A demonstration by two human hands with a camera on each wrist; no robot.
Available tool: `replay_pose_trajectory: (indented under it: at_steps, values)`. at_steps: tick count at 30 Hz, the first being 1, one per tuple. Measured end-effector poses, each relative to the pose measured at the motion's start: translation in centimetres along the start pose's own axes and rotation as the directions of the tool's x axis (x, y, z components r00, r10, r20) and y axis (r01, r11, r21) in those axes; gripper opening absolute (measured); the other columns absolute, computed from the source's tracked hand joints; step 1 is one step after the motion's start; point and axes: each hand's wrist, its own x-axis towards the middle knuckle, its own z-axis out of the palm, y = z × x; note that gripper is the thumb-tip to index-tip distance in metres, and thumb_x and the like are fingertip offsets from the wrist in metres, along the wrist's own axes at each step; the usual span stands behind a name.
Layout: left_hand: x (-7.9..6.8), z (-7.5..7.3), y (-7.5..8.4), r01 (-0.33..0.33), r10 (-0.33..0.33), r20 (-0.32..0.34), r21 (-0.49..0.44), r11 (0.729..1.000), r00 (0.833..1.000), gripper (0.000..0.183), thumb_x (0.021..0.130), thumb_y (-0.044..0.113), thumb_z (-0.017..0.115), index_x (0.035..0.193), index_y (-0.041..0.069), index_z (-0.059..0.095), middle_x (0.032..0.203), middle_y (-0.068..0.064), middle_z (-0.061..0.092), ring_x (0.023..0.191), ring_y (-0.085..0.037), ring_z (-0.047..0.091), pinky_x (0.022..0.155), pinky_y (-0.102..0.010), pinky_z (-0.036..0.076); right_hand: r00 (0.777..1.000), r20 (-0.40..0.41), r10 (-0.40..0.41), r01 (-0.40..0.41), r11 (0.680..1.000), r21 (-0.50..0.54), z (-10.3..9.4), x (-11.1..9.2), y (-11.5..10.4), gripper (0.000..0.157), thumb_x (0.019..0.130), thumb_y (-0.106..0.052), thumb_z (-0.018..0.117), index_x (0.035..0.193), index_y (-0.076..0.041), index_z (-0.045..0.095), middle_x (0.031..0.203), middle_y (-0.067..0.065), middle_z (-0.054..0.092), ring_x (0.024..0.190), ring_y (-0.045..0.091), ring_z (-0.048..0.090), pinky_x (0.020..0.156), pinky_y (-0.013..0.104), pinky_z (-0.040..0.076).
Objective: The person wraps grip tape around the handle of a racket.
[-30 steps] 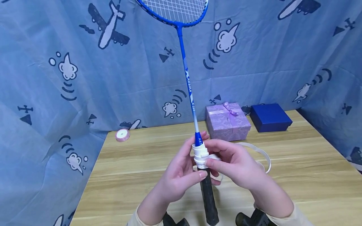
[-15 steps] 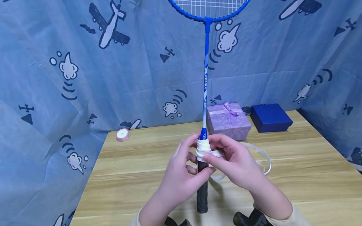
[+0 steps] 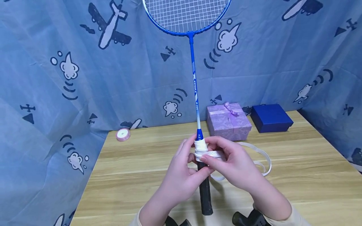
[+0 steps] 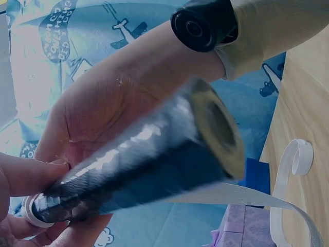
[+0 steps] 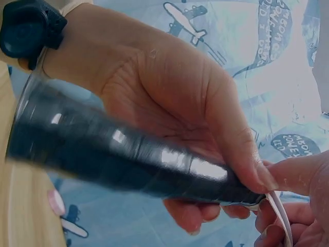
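A blue badminton racket [image 3: 195, 84] stands nearly upright between the hands, tilted slightly left, its stringed head cut off by the top edge. White grip tape [image 3: 200, 145] is wrapped round the top of the black handle [image 3: 205, 193]. My left hand [image 3: 181, 174] holds the racket from the left at the taped part, thumb across the handle. From the right, my right hand [image 3: 234, 161] pinches the tape's loose run against the handle. In the left wrist view, the handle's butt [image 4: 218, 131] points toward the camera, with the white strip [image 4: 241, 193] trailing behind it.
The loose tape loops [image 3: 267, 160] over the wooden table [image 3: 135, 188] at right. Behind the hands are a lilac gift box [image 3: 229, 124] with a bow and a dark blue box [image 3: 271, 117]. A pink ribbon roll [image 3: 123, 134] lies back left, before a patterned blue curtain [image 3: 127, 78].
The racket head swings right, then partway back left. The handle's butt has risen slightly and shifted left. My left thumb has slid further across the handle, while the right hand stays at the tape.
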Motion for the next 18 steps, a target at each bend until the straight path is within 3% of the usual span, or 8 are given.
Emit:
replay_pose_trajectory:
  at_steps: [3,6,11,18]
  values:
    - [0.06,-0.04,-0.06,-0.015,0.015,0.002,0.010,1.000,1.000,0.079,0.089,0.002,0.079,0.151,0.032,0.041,0.129,-0.002,0.051,0.087,-0.014,0.070,0.056,-0.034,0.064,1.000,0.003,-0.020,0.020,1.000,0.001,-0.02,-0.07,-0.01,0.033,0.091,-0.002,0.077,0.122,-0.004,0.068,0.097,0.005,0.068,0.078,0.011,0.066,0.066,0.023,0.059]
    - [0.12,-0.06,-0.09,0.004,-0.003,0.006,-0.044,0.999,1.000,0.077,0.088,0.000,0.079,0.148,0.030,0.042,0.125,-0.007,0.047,0.088,-0.015,0.071,0.060,-0.035,0.065,0.999,-0.016,-0.037,0.036,0.999,-0.039,-0.12,-0.10,-0.05,0.032,0.089,-0.003,0.079,0.120,-0.007,0.069,0.095,0.003,0.067,0.079,0.011,0.064,0.066,0.023,0.057]
    - [0.20,-0.13,-0.23,0.023,-0.024,-0.018,-0.049,0.999,1.000,0.077,0.086,0.000,0.081,0.146,0.029,0.042,0.123,-0.009,0.047,0.087,-0.014,0.070,0.063,-0.037,0.066,0.999,0.004,-0.038,0.039,0.997,-0.073,-0.50,-0.13,-0.16,0.017,0.090,-0.006,0.079,0.101,-0.013,0.068,0.089,-0.001,0.064,0.072,0.008,0.061,0.060,0.022,0.054]
    - [0.37,-0.10,-0.58,0.005,-0.004,-0.042,0.037,0.999,0.999,0.077,0.086,0.004,0.082,0.145,0.030,0.040,0.121,-0.007,0.050,0.079,-0.014,0.065,0.056,-0.036,0.064,0.988,0.035,-0.152,0.151,0.988,0.041,-0.89,-0.32,-0.22,0.021,0.092,0.005,0.072,0.094,-0.016,0.072,0.082,-0.002,0.060,0.066,0.012,0.052,0.051,0.026,0.044]
